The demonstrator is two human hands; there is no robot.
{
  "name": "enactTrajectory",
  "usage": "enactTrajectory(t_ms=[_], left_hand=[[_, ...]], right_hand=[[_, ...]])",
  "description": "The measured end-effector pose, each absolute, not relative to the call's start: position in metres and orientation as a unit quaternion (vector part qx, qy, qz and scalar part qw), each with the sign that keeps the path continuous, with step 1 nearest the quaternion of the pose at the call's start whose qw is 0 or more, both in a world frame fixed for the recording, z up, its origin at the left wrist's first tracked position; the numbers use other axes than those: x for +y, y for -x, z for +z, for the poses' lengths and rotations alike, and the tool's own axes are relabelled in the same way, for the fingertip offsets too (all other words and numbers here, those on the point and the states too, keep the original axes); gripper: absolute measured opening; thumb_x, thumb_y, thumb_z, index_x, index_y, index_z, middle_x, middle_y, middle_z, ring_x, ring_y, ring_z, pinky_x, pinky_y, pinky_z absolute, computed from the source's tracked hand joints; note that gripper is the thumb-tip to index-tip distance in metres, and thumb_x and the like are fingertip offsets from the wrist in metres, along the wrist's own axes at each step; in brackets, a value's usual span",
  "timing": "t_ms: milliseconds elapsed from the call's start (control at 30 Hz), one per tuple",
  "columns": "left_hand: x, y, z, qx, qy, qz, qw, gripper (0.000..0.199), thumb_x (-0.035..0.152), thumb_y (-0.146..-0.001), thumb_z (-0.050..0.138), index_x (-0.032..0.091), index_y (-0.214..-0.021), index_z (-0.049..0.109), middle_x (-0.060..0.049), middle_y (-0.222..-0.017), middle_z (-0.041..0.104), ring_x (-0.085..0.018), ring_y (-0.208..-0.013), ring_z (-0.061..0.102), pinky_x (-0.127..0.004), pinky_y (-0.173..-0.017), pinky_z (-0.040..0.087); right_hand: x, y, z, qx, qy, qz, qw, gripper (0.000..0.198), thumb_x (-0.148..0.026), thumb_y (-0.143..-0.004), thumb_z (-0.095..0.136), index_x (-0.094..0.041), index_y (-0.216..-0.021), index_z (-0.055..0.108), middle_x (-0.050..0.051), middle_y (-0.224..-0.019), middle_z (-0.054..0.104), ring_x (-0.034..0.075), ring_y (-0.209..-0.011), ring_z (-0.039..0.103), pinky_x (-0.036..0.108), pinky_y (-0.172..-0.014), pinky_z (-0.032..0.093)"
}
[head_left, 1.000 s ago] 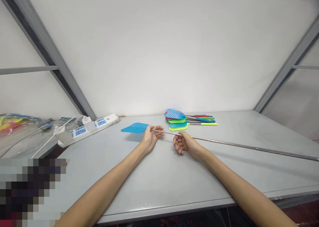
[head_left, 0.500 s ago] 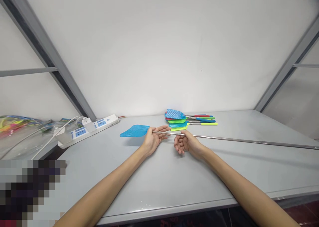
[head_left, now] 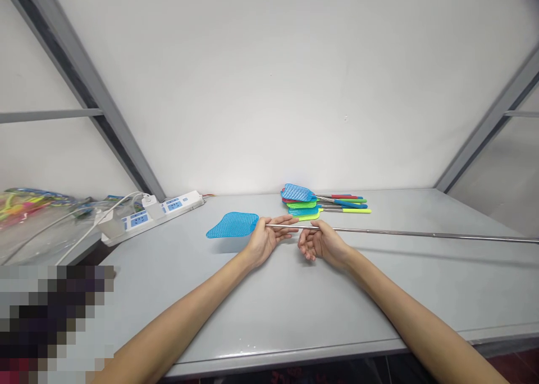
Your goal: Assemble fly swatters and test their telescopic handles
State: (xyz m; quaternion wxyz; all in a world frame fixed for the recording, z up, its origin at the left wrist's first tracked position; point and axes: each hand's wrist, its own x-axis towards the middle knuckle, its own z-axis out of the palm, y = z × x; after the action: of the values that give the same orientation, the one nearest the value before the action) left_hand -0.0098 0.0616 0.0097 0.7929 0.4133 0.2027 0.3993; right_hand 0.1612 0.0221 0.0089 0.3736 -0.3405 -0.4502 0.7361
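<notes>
A blue fly swatter (head_left: 233,225) with a perforated head is held level above the grey table. Its thin metal rod, drawn out long, runs to the right edge of the view, where its far end is out of sight. My left hand (head_left: 267,241) grips the rod just beside the head, thumb on top and fingers stretched beneath. Further along, my right hand (head_left: 322,242) pinches the rod between thumb and curled fingers. Behind the hands lies a pile of fly swatters (head_left: 301,201) with blue, green, red and yellow parts, their handles pointing right.
A white power strip (head_left: 158,215) with plugs and cables lies at the table's left side. Beyond it are clear plastic bags (head_left: 37,215) with colourful contents. The grey table (head_left: 269,322) meets a white wall (head_left: 269,92) at the back, with metal frame posts on both sides.
The swatter's head has turned a little, showing more of its flat face. Its rod lies closer to level. Both hands keep their hold, and the whole view has shifted slightly.
</notes>
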Motion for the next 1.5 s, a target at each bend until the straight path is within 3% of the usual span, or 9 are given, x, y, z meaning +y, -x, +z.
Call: enactTrajectory(t_ms=[433, 767, 967, 1500], left_hand=[[0.050, 0.002, 0.006, 0.175, -0.404, 0.392, 0.808, 0.041, 0.026, -0.076, 0.028, 0.004, -0.099, 0.054, -0.017, -0.104, 0.056, -0.023, -0.096, 0.051, -0.037, -0.089, 0.030], [0.040, -0.004, 0.004, 0.182, -0.390, 0.410, 0.804, 0.040, 0.025, -0.076, 0.028, 0.006, -0.098, 0.056, -0.015, -0.107, 0.055, -0.022, -0.098, 0.051, -0.034, -0.089, 0.030], [0.033, -0.009, 0.006, 0.197, -0.404, 0.402, 0.797, 0.041, 0.028, -0.076, 0.027, 0.010, -0.099, 0.055, -0.014, -0.104, 0.057, -0.024, -0.085, 0.056, -0.038, -0.075, 0.038], [0.019, -0.014, 0.000, 0.222, -0.479, 0.417, 0.739, 0.047, 0.036, -0.077, 0.026, 0.010, -0.101, 0.057, -0.014, -0.100, 0.059, -0.018, -0.051, 0.057, -0.032, -0.050, 0.043]], right_hand=[[0.022, -0.162, 0.010, -0.452, 0.348, 0.734, 0.368, 0.043, -0.041, -0.076, 0.022, -0.013, -0.062, 0.050, 0.007, -0.060, 0.054, 0.013, -0.047, 0.049, 0.023, -0.042, 0.031], [0.020, -0.162, 0.008, -0.461, 0.346, 0.735, 0.358, 0.046, -0.042, -0.076, 0.018, -0.013, -0.061, 0.051, 0.008, -0.059, 0.054, 0.013, -0.047, 0.049, 0.022, -0.040, 0.031], [0.019, -0.162, 0.010, -0.464, 0.348, 0.737, 0.347, 0.049, -0.044, -0.076, 0.016, -0.013, -0.059, 0.051, 0.008, -0.057, 0.055, 0.013, -0.046, 0.048, 0.022, -0.041, 0.032], [0.013, -0.149, 0.004, -0.495, 0.337, 0.734, 0.319, 0.062, -0.046, -0.075, 0.010, -0.011, -0.059, 0.057, 0.011, -0.054, 0.059, 0.013, -0.045, 0.050, 0.022, -0.040, 0.032]])
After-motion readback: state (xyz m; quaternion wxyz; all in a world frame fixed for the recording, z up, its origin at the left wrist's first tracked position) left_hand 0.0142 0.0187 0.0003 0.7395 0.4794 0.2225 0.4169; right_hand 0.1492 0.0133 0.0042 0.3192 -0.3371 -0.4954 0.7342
